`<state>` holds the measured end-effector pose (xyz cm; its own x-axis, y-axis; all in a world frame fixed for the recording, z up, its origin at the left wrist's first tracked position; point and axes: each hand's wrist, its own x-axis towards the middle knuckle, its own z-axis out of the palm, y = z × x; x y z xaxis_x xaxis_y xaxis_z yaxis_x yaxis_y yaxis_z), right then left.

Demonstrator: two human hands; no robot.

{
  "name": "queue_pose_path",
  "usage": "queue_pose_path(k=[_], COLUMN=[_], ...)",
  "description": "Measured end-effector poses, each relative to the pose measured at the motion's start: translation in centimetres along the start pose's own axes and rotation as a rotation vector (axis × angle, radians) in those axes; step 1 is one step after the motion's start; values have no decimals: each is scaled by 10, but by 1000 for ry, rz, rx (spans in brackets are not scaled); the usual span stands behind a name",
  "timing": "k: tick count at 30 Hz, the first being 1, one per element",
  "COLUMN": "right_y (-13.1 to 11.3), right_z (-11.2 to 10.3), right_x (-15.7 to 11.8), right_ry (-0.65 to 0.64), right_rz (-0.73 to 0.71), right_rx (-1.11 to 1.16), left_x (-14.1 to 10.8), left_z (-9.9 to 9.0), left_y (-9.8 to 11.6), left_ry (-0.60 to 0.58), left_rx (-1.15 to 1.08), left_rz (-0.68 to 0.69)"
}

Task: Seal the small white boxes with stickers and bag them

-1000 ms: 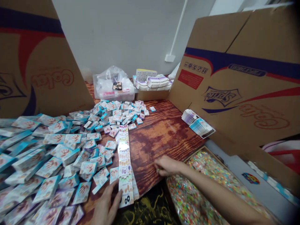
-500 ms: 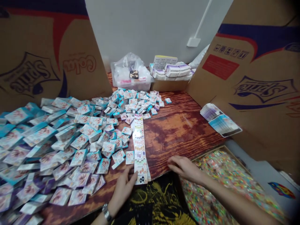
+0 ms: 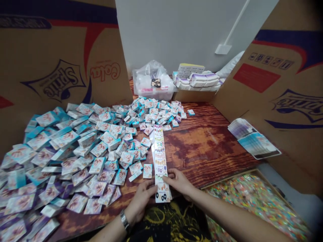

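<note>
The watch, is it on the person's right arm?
No, the watch is on the left wrist, just behind the left hand.

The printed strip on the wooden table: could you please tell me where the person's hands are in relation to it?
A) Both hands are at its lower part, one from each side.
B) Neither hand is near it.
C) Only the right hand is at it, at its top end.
A. The left hand and the right hand meet the lower part of the printed strip from either side.

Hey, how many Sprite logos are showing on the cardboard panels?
2: one Sprite logo on the left cardboard panel, another on the right cardboard panel, running off the view's edge. More may be hidden.
</note>
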<state>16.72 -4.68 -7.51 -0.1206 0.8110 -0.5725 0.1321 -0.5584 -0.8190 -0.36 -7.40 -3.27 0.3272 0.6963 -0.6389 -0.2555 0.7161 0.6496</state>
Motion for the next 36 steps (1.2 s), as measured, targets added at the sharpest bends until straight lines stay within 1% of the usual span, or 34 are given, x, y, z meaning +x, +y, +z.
queue_pose_path(k=[3, 5, 7, 10, 14, 16, 19, 21, 23, 25, 28, 30, 33, 34, 36], right_y=[-17, -28, -36, -41, -36, -31, -24, -22, -22, -24, -26, -26, -26, -26, -27], right_z=[0, 1, 2, 2, -2, -4, -4, -4, -6, -11, -25, -36, -54, -60, -71], right_x=[-1, -4, -6, -9, -13, -14, -15, -16, -16, -18, -27, -38, -59, -66, -80], right_ry=[9, 27, 52, 74, 36, 27, 14, -31, -83, -114, -145, -180, -231, -240, -247], right_rz=[112, 190, 230, 199, 189, 181, 119, 102, 117, 139, 150, 153, 165, 157, 111], right_rx=[-24, -66, -103, -125, -97, -19, 175, 268, 300, 307, 306, 302, 276, 247, 158], left_x=[3, 5, 6, 5, 5, 5, 6, 6, 7, 9, 18, 28, 48, 55, 67], left_z=[-2, -4, -4, -3, -1, 1, 5, 7, 8, 8, 10, 15, 29, 34, 45], left_y=[0, -1, -1, -1, -1, -2, -5, -8, -11, -13, -7, 0, 10, 12, 13], left_ry=[15, 4, -11, -20, -19, -30, -42, -42, -33, 1, 57, 29, -61, -65, -32], left_rx=[-11, -25, -45, -88, -147, -164, -168, -128, -42, 29, -26, -115, -231, -272, -339], left_rz=[-34, -56, -72, -88, -110, -116, -110, -100, -91, -80, -68, -49, 22, 33, 22])
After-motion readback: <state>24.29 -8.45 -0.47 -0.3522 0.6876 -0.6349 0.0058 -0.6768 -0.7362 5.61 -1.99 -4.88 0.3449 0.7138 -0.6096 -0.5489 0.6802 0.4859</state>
